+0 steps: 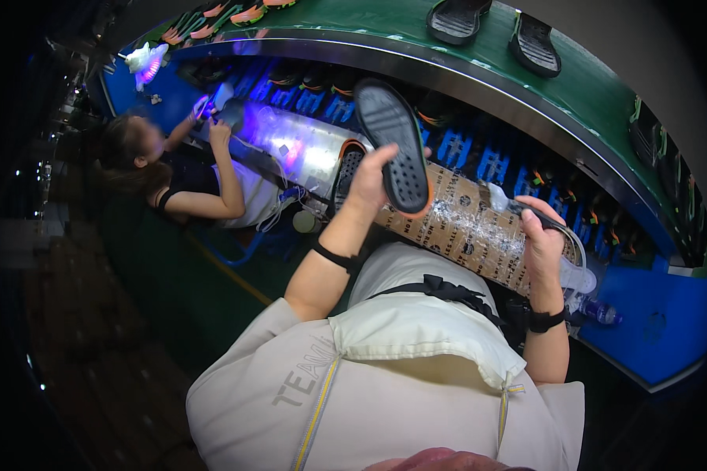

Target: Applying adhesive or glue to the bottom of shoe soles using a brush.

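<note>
My left hand is closed on a black shoe sole with an orange edge at its heel. The sole is held tilted above the workbench, its dimpled inner face showing. In my right hand is a brush with pale bristles and a dark handle, and a thin clear tube trails from it. The bristles are apart from the sole, to its right. Just left of my left wrist, a second black sole with an orange rim lies on the bench, partly hidden by my hand.
Printed brown cardboard covers the bench before me. Behind it, blue racks hold shoe parts, below a green conveyor carrying soles. A co-worker sits at the left. A plastic bottle lies at the right.
</note>
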`<control>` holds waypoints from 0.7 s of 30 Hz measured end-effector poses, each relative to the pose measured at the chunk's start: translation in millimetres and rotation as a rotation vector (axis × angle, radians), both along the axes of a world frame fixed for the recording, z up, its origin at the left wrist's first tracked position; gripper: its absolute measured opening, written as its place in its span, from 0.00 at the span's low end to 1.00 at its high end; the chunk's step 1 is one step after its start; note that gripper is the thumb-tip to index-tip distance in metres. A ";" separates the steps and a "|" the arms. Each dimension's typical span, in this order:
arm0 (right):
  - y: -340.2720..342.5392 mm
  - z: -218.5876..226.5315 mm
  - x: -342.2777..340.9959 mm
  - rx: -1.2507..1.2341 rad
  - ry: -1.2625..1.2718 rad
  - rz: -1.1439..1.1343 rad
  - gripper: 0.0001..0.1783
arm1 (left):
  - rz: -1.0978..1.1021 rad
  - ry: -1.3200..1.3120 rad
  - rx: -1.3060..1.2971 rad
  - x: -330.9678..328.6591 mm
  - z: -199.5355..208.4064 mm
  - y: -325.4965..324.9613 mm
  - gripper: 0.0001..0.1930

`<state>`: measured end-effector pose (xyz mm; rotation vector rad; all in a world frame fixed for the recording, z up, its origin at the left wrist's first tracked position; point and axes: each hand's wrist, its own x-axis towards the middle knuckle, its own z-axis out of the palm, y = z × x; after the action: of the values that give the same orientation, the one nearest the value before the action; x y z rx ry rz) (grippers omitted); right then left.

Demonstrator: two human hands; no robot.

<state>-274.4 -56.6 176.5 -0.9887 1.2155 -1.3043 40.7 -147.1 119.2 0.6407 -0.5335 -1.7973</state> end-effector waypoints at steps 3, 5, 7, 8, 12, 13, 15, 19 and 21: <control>-17.3 20.3 25.7 -0.091 0.172 0.096 0.12 | -0.120 0.206 -0.066 -22.0 -6.5 28.4 0.33; -28.4 29.1 43.7 -0.124 0.189 0.141 0.11 | -0.069 0.200 -0.016 -33.1 -8.9 32.7 0.36; -39.9 33.8 60.1 -0.171 0.191 0.137 0.11 | -0.131 0.156 -0.049 -39.8 0.9 36.7 0.42; -44.8 38.6 66.5 -0.174 0.195 0.132 0.11 | -0.139 0.155 -0.047 -42.0 2.1 39.5 0.42; -64.3 29.6 84.1 -0.209 0.102 0.060 0.11 | -0.180 0.160 0.044 -58.6 -3.5 47.1 0.40; -64.7 28.1 88.2 -0.208 0.098 0.055 0.11 | -0.172 0.100 0.017 -62.5 0.6 49.5 0.39; -63.8 25.9 92.7 -0.250 0.170 -0.039 0.11 | -0.131 0.006 -0.042 -74.4 8.9 49.5 0.39; -42.9 33.0 85.2 -0.255 0.457 0.121 0.12 | -0.086 -0.052 -0.114 -75.6 15.7 38.3 0.35; -31.1 39.5 73.1 -0.289 0.590 0.300 0.13 | -0.114 -0.040 -0.086 -63.7 13.6 29.6 0.37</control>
<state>-201.3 -87.6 216.0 -1.7803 1.2571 -0.9908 -23.0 -117.4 132.8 0.5985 -0.6821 -1.8603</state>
